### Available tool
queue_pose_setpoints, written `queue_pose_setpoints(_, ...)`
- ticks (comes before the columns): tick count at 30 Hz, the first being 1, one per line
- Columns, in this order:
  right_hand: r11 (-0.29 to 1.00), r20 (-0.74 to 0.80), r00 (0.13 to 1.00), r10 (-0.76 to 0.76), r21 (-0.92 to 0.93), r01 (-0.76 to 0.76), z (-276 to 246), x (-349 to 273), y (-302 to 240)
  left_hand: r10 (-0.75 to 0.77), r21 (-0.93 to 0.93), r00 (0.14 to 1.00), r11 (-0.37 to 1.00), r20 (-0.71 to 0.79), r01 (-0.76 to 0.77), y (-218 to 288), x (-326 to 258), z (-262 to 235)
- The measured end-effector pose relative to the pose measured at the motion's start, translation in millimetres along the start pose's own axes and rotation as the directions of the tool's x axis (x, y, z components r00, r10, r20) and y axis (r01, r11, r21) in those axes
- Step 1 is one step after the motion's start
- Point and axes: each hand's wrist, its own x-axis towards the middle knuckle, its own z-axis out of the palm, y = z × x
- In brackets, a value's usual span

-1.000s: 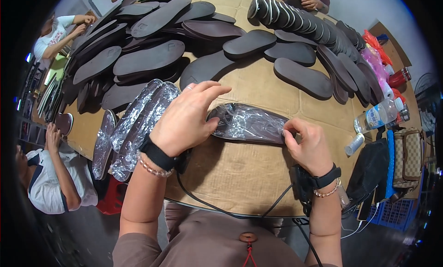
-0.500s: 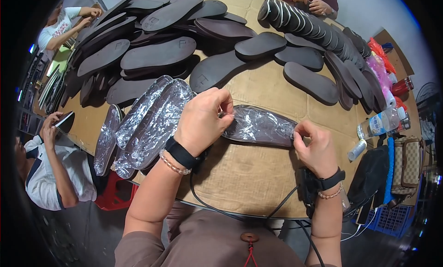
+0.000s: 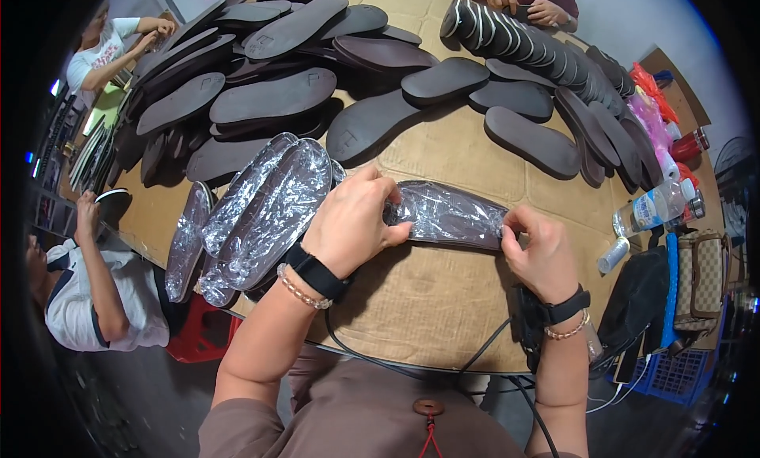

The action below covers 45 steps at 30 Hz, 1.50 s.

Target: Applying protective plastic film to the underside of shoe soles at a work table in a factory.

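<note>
A dark brown shoe sole (image 3: pixel 447 212) wrapped in clear, wrinkled plastic film lies crosswise in front of me. My left hand (image 3: pixel 352 220) grips its left end, the fingers curled over the far side and the thumb at the near edge. My right hand (image 3: pixel 542 248) pinches the right end between thumb and bent fingers; the film's tip there is mostly hidden. Left of my left hand, several film-wrapped soles (image 3: pixel 273 209) lie side by side, partly overlapping.
Bare soles (image 3: pixel 273 98) are heaped across the cardboard-covered table (image 3: pixel 419 307). A row of soles (image 3: pixel 526 58) leans at the far right. A plastic bottle (image 3: pixel 653 209) and bags (image 3: pixel 697 280) line the right edge. Co-workers sit left and opposite. A cable hangs between my wrists.
My left hand has shifted slightly; its thumb now lies lower, along the sole's near edge. My right hand stays almost still. The co-worker at lower left has raised a sole and turned it.
</note>
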Motion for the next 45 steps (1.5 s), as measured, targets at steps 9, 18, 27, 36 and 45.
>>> queue_pose_setpoints(9,0.990,0.079,0.993,-0.093,-0.103,0.101,2.3,-2.8,-1.5,-0.076,-0.032,0.997,0.997,-0.012,0.076,-11.2,1.4,-4.7)
queue_pose_setpoints(18,0.955,-0.084,0.972,-0.221,-0.223,0.198,0.4,1.5,-29.8,-0.042,-0.106,0.999,0.993,0.023,0.044,-15.6,-2.9,-2.1)
queue_pose_setpoints(27,0.827,0.415,0.797,-0.440,-0.158,0.539,54.4,2.4,-78.1,-0.011,-0.359,0.997,0.933,-0.071,-0.016,-29.6,-3.4,0.6)
queue_pose_setpoints(36,0.865,0.410,0.803,-0.433,-0.061,0.498,46.6,4.4,-79.4,0.027,-0.131,0.996,0.991,-0.080,-0.038,-21.3,-10.5,12.7)
queue_pose_setpoints(45,0.944,0.374,0.882,-0.286,-0.046,0.326,19.7,-3.7,-42.6,0.057,-0.115,0.995,0.991,-0.080,-0.066,-15.3,-8.1,12.6)
